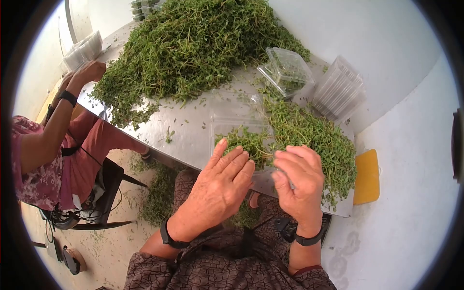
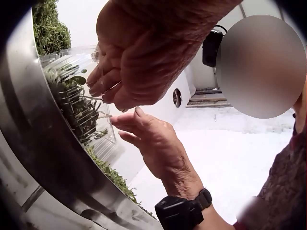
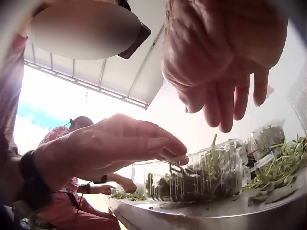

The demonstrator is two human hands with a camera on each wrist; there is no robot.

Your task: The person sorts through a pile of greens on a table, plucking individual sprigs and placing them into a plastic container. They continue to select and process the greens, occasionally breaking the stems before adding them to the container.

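In the head view a clear plastic clamshell box (image 1: 213, 131) lies at the near table edge, its lid (image 1: 234, 102) folded back. Leafy green sprigs (image 1: 247, 139) fill its base. My left hand (image 1: 215, 186) is over the box's near left side, fingers nearly straight and fingertips right at the greens. On the other side, my right hand (image 1: 302, 176) hovers by the box's right edge with fingers loosely bent and nothing between them. The right wrist view shows the right hand's fingers (image 3: 225, 108) hanging down above the filled box (image 3: 194, 179).
A smaller heap of sprigs (image 1: 314, 145) lies right of the box, and a large pile (image 1: 193, 48) covers the table's back. A filled, closed box (image 1: 290, 72) and stacked empty boxes (image 1: 340, 89) stand at the right. Another person (image 1: 53, 150) sits at the left.
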